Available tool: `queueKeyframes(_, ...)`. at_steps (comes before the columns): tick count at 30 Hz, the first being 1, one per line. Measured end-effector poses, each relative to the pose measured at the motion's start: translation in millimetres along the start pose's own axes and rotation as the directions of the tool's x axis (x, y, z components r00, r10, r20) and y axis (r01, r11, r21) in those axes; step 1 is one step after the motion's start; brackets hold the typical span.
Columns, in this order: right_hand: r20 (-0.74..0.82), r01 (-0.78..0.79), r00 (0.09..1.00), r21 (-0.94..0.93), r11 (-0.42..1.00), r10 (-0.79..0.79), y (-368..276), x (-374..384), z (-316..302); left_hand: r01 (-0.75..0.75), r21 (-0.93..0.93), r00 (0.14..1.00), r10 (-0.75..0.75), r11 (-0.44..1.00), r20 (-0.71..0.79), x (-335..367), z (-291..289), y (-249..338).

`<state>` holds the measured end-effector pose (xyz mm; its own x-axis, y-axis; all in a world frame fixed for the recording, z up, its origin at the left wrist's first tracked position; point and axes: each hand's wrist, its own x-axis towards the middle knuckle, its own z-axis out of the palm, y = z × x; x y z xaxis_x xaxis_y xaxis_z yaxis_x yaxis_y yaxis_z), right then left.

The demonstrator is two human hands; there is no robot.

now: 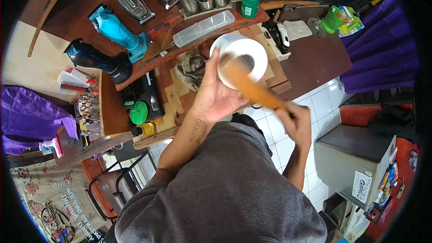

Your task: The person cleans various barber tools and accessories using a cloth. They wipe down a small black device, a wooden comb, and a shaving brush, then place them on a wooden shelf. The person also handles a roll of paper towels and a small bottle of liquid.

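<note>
- While my left hand [216, 94] cups the white paper roll [240, 58] above the wooden counter [171, 94], fingers wrapped round it.
- Right hand [294, 123] clenched on orange wooden stick [252, 87], blurred, tip touching roll.

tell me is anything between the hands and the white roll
Nothing visible. The left hand already holds the white roll; the right hand holds a blurred wooden tool lying against the roll.

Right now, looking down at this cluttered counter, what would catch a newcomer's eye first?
The big white paper roll at centre, gripped by the left hand, with the right hand holding a blurred orange-brown stick across it. Next, the bright teal hair clipper lying on the wooden shelf at upper left, and the green bottle with a red cap at the top.
</note>
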<state>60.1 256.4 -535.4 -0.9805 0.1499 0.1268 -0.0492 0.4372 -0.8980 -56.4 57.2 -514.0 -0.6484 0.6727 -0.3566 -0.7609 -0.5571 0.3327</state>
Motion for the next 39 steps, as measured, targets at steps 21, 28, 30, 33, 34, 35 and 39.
queueKeyframes(21, 0.050, 0.001, 0.998, 0.415, 0.910, -0.024, 1, -14, -11, -0.532, 0.846, 0.557, 0.768, 0.037, 0.317, -17, -12, -1)
queueKeyframes(28, 0.112, 0.071, 0.991, -0.014, 0.997, -0.069, -15, 0, -26, -0.510, 0.765, 0.397, 0.682, -0.392, 0.614, -13, -24, 0)
queueKeyframes(30, -0.012, -0.077, 0.997, 0.028, 0.997, 0.077, -9, 3, -31, -0.505, 0.769, 0.405, 0.679, -0.392, 0.612, -11, -24, -3)
queueKeyframes(33, -0.303, -0.128, 0.945, -0.009, 0.992, 0.120, -5, 16, -29, -0.444, 0.817, 0.472, 0.678, -0.369, 0.563, -15, -27, -2)
queueKeyframes(34, -0.229, -0.100, 0.968, 0.016, 0.995, 0.101, -5, 17, -29, -0.455, 0.823, 0.477, 0.687, -0.340, 0.548, -15, -27, -1)
queueKeyframes(35, -0.152, -0.074, 0.985, 0.042, 0.996, 0.079, -5, 16, -29, -0.444, 0.831, 0.483, 0.692, -0.335, 0.537, -16, -25, -1)
queueKeyframes(39, 0.179, 0.036, 0.983, 0.051, 0.998, -0.044, -9, 25, -22, -0.601, 0.733, 0.415, 0.659, -0.319, 0.627, -15, -31, 5)
